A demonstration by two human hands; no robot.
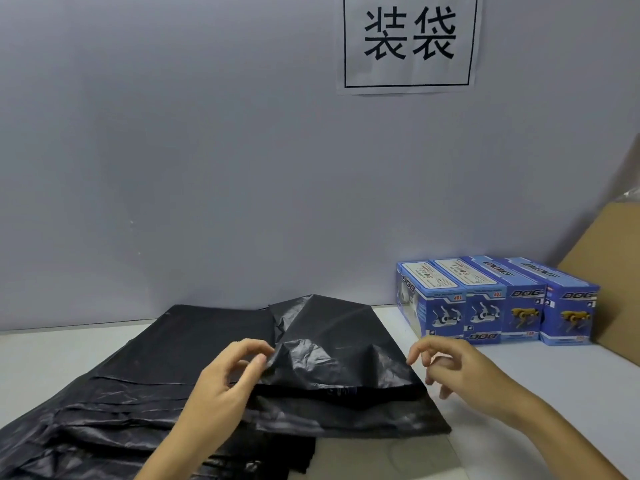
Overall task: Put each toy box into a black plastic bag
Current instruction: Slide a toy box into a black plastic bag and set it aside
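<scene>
A pile of black plastic bags [149, 386] lies spread over the left and middle of the white table. The top bag [332, 348] is lifted and crumpled near the middle. My left hand [228, 375] pinches that bag's raised edge between thumb and fingers. My right hand [453, 365] hovers just right of the bag with fingers loosely curled, holding nothing. Several blue toy boxes [495, 299] printed with robot dogs stand in a row against the wall at the back right.
A grey wall [207, 168] rises close behind the table and bears a paper sign [410, 39]. A brown cardboard sheet [609, 271] leans at the far right behind the boxes. Bare white table [519, 375] shows between my right hand and the boxes.
</scene>
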